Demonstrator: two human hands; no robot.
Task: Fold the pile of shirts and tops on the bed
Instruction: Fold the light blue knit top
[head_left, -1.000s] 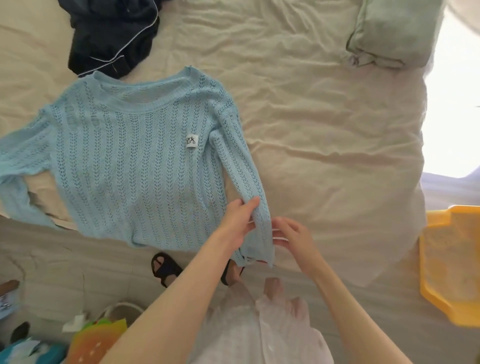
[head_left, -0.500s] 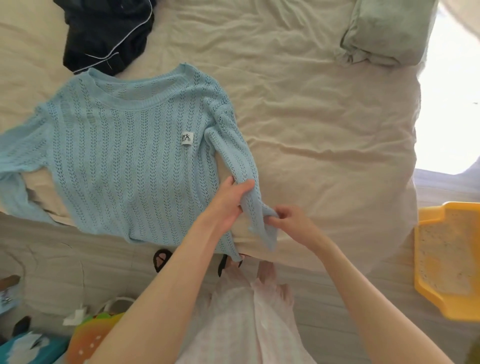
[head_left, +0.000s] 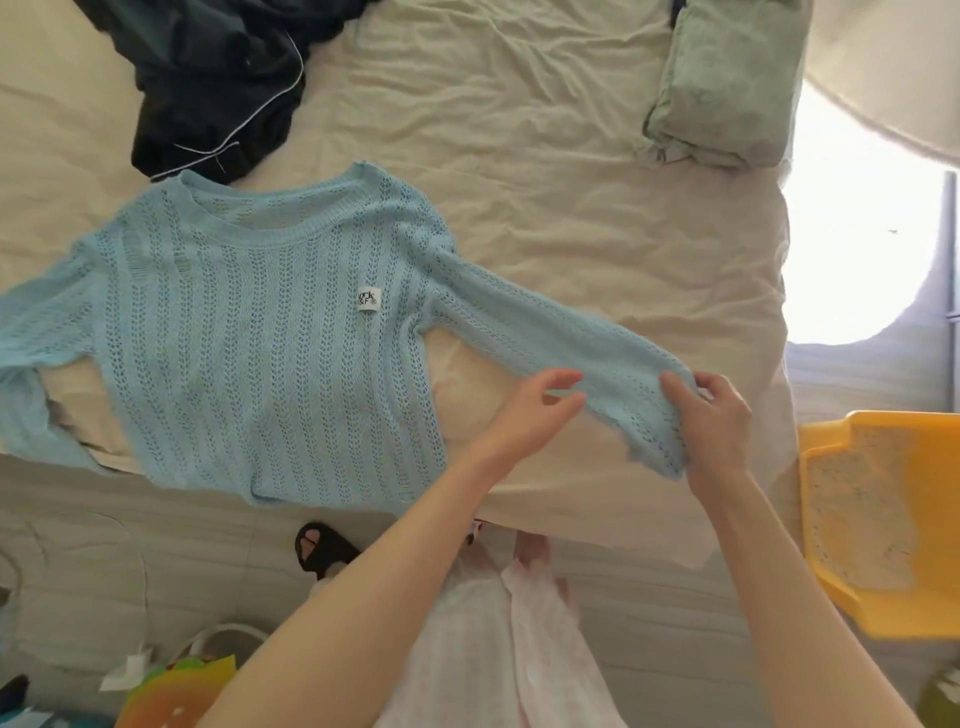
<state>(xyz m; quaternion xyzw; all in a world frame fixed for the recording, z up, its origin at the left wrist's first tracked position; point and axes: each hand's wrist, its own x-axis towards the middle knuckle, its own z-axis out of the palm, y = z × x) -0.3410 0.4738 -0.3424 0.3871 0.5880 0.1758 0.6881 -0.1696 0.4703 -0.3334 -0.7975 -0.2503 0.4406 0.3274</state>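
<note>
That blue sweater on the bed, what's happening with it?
A person is laying out a light blue knit sweater flat on the bed to fold it. The right hand grips the cuff of one sleeve, stretched out sideways, while the left hand hovers loosely at the sleeve's lower edge. No fold is made yet. A dark garment lies crumpled beyond the collar.

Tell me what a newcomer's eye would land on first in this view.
The light blue open-knit sweater spread flat across the near left of the bed, a small white label on its chest. Its sleeve stretches toward the right, where the right hand grips the cuff and the left hand hovers loosely over the sleeve. After that, the bright yellow tray at the right edge stands out.
</note>
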